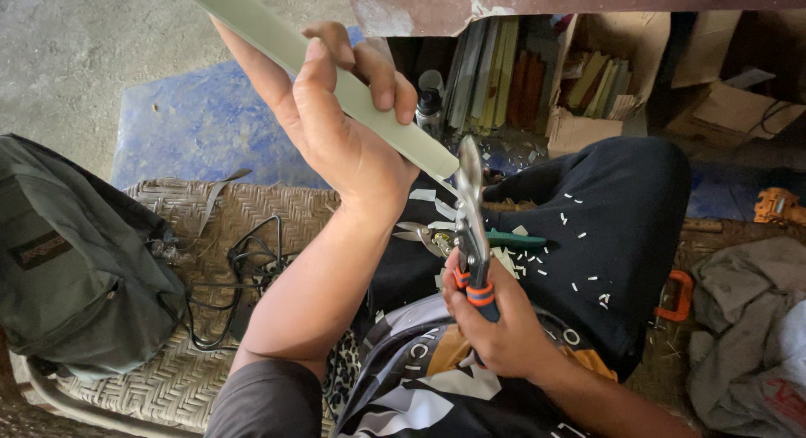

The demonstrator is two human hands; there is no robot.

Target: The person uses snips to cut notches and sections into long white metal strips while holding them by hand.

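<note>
We hold a long pale green strip [336,85] in the left hand [344,131], raised above the lap and slanting from the upper left down toward the centre of the view. The left fingers [382,77] are closed around the strip, thumb on its near face, with the grip near its lower end. The free end of the strip stops just beside the tip of the snips.

We hold a pair of snips [472,228] in the right hand [495,320]. The right fingers are wrapped around the orange and black handles, and the blades point upward. The blade tips sit at the lower end of the strip; we cannot tell whether they touch it.

A second pair of snips [470,236], with a green handle, lies on the black trousers [621,211] behind the first. Small pale offcuts [579,236] are scattered over the trousers.

To the left, a grey backpack [75,262] and a black cable [243,270] rest on a woven mat [201,337]. Ahead, cardboard boxes [604,60] hold more strips standing on end. An orange clamp [676,295] lies to the right, beside a grey cloth [747,320].
</note>
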